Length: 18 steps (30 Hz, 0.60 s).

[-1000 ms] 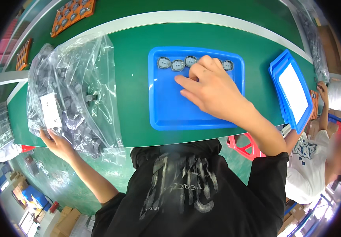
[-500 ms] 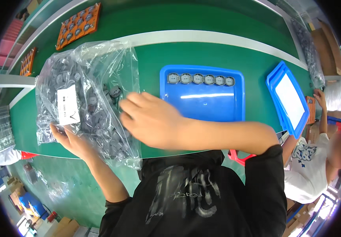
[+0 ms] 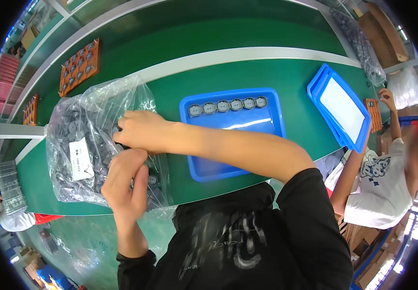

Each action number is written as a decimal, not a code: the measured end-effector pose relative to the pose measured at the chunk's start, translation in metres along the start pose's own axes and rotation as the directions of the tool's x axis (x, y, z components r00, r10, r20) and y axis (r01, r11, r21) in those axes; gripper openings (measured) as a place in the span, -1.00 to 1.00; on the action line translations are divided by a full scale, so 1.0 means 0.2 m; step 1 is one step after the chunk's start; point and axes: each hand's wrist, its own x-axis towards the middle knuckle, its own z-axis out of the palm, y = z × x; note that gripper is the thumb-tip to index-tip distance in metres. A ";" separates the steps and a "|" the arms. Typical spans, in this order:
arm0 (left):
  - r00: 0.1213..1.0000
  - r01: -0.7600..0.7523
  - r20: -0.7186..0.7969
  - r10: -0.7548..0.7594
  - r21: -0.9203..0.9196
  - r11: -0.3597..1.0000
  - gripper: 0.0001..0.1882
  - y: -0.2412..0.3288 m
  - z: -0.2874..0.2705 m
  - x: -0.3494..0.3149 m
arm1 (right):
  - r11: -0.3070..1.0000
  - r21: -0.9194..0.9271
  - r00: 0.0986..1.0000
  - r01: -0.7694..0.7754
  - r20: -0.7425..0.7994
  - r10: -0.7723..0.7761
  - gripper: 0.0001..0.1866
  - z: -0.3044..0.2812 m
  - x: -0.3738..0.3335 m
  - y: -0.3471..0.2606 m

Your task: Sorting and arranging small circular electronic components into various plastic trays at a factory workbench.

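Hands, two, bare. The right hand (image 3: 143, 131) we find over the clear plastic bag, knuckles up, fingers curled well in; its fingertips are hidden, and we cannot tell whether it has hold of a piece. The left hand (image 3: 127, 186) we find at the near right side of the bag, just below the right, partly closed, thumb apart from the bent fingers; whether it pinches the plastic we cannot tell.

Bag, one: clear plastic bag (image 3: 60, 176), lying on the left of the table, crumpled, with a mass of grey pieces (image 3: 77, 128) showing through. On it, a white label (image 3: 81, 158).

Tray, one: blue tray (image 3: 209, 168), right of the bag, flat on the green table (image 3: 296, 99). Inside we count six grey parts (image 3: 224, 105) in a single row along the far wall. The right forearm crosses above its near left portion.

Trays, stacked: blue trays (image 3: 326, 99), at the right, askew, bearing a white sheet (image 3: 345, 108).

Holders, orange: one studded holder (image 3: 85, 61) beyond the bag, filled with small grey pieces; a second holder (image 3: 31, 111) to its left; an orange piece (image 3: 373, 116) at the far right.

Co-worker, right: a person in a white shirt (image 3: 380, 193), one hand (image 3: 387, 98) raised near the orange piece.
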 end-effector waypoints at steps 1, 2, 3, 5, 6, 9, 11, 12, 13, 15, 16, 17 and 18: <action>0.991 0.064 0.116 -0.064 0.001 0.998 -0.84 -0.02 0.03 0.02 | 0.999 0.038 0.999 -0.001 -0.054 0.003 -0.74 -0.01 -0.02 0.02; 0.991 0.058 0.121 -0.058 0.005 0.998 -0.84 -0.03 0.03 0.04 | 0.997 0.076 0.994 -0.002 -0.109 0.010 -0.73 -0.02 -0.04 0.05; 0.979 0.173 0.086 -0.182 0.108 0.979 -0.84 -0.07 -0.01 0.03 | 0.998 0.057 0.993 -0.010 -0.118 0.017 -0.75 -0.02 -0.04 0.05; 0.921 0.367 0.047 -0.388 0.233 0.901 -0.81 -0.12 -0.06 0.03 | 0.996 0.091 0.979 0.008 -0.206 0.011 -0.74 -0.07 -0.09 0.06; 0.901 0.355 0.133 -0.412 0.318 0.879 -0.76 -0.14 -0.08 0.04 | 0.993 0.119 0.958 0.021 -0.288 0.015 -0.72 -0.10 -0.09 0.05; 0.905 0.241 0.214 -0.367 0.453 0.858 -0.67 -0.19 -0.05 0.06 | 0.907 0.416 0.940 -0.060 -0.282 0.192 -0.65 -0.31 -0.23 0.08; 0.898 0.214 0.251 -0.361 0.467 0.858 -0.62 -0.17 -0.04 0.07 | 0.655 0.731 0.927 -0.191 -0.084 0.365 -0.64 -0.44 -0.34 0.09; 0.898 0.179 0.287 -0.334 0.454 0.873 -0.58 -0.15 -0.04 0.10 | 0.425 0.858 0.896 -0.289 0.086 0.436 -0.65 -0.52 -0.42 0.08; 0.906 0.145 0.295 -0.305 0.460 0.876 -0.56 -0.12 -0.01 0.12 | 0.411 0.857 0.877 -0.310 0.091 0.471 -0.66 -0.58 -0.49 0.08; 0.912 0.119 0.297 -0.283 0.468 0.876 -0.55 -0.15 0.01 0.15 | 0.354 0.897 0.846 -0.263 0.038 0.532 -0.66 -0.63 -0.64 0.10; 0.907 0.046 0.352 -0.233 0.466 0.883 -0.57 -0.19 0.03 0.18 | 0.312 0.930 0.825 -0.196 -0.017 0.565 -0.64 -0.64 -0.72 0.10; 0.896 -0.026 0.405 -0.183 0.458 0.888 -0.59 -0.21 0.05 0.19 | 0.311 0.928 0.824 -0.206 -0.007 0.566 -0.64 -0.66 -0.81 0.12; 0.896 -0.025 0.408 -0.177 0.442 0.897 -0.59 -0.23 0.08 0.21 | 0.250 0.962 0.804 -0.112 -0.061 0.592 -0.62 -0.68 -0.92 0.13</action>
